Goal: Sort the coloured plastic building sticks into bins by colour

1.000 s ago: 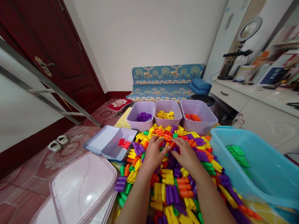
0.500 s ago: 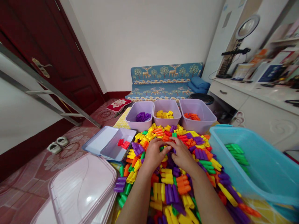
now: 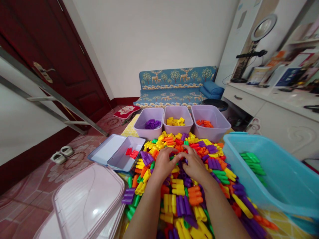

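Both hands are over a wide heap of plastic pieces (image 3: 178, 187) in yellow, purple, orange, green and red. My left hand (image 3: 165, 162) has its fingers curled down toward the middle of the heap. Close beside it, my right hand (image 3: 194, 162) bends inward, the two hands meeting at the thumb and fingertips. Whether either holds a piece is hidden. Behind the heap stand three lilac bins, with purple pieces (image 3: 153, 124) in the left one, yellow pieces (image 3: 175, 121) in the middle one and orange pieces (image 3: 204, 123) in the right one.
At the right stands a large turquoise bin (image 3: 281, 166) with green pieces. A small open box (image 3: 119, 159) at the left holds red pieces. Pale lids (image 3: 89, 199) lie at the lower left. Beyond are a blue sofa (image 3: 174, 88) and a white cabinet (image 3: 279, 116).
The fingers of my right hand have shifted slightly and spread a little, showing a green piece beside them. My left hand is nearly where it was.
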The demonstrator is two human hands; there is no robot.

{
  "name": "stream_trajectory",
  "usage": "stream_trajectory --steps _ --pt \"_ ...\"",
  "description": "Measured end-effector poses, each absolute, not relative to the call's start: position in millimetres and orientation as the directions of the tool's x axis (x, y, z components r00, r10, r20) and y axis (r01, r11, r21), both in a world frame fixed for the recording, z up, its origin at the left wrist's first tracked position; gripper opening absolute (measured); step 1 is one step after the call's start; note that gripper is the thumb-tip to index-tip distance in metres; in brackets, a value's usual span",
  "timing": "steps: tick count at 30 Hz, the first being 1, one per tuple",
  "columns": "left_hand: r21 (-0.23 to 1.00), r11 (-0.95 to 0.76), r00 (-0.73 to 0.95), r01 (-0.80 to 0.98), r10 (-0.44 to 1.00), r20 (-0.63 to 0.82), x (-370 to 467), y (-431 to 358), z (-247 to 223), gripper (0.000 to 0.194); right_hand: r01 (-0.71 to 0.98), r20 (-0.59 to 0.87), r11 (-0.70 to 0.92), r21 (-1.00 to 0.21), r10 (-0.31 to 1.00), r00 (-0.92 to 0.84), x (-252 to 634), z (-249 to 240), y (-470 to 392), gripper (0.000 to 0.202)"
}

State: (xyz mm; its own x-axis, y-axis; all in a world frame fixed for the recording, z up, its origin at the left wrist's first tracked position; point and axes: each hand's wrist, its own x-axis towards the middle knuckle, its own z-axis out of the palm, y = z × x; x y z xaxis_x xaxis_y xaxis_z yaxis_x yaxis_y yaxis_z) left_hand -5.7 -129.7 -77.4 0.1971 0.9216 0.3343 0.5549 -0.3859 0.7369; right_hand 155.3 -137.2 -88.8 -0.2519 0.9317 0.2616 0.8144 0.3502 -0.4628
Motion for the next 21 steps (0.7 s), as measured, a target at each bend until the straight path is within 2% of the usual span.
stream_trajectory --steps 6,11,15,18,21 --pt "0.762 -0.391 0.231 0.516 0.92 0.317 -5 -131 -74 0.03 0.766 0.267 0.382 -0.517 0.922 -0.28 156 -90 -135 0.046" --pt "0.867 -0.336 0.14 0.369 0.942 0.306 -5 -133 -71 0.025 0.642 0.355 0.398 -0.655 0.912 -0.203 159 -84 -133 0.044" --pt "0.948 -0.279 0.111 0.155 0.958 0.264 -4 -132 -70 0.025 0.457 0.391 0.398 -0.796 0.913 -0.114 161 -74 -135 0.032" --pt "0.971 -0.227 0.165 -0.069 0.958 0.235 -3 -132 -70 0.025 0.281 0.343 0.346 -0.895 0.937 -0.062 161 -68 -138 0.022" --pt "0.963 -0.224 0.196 -0.15 0.948 0.251 -1 -133 -71 0.026 0.171 0.282 0.279 -0.945 0.959 -0.007 159 -65 -139 0.027"
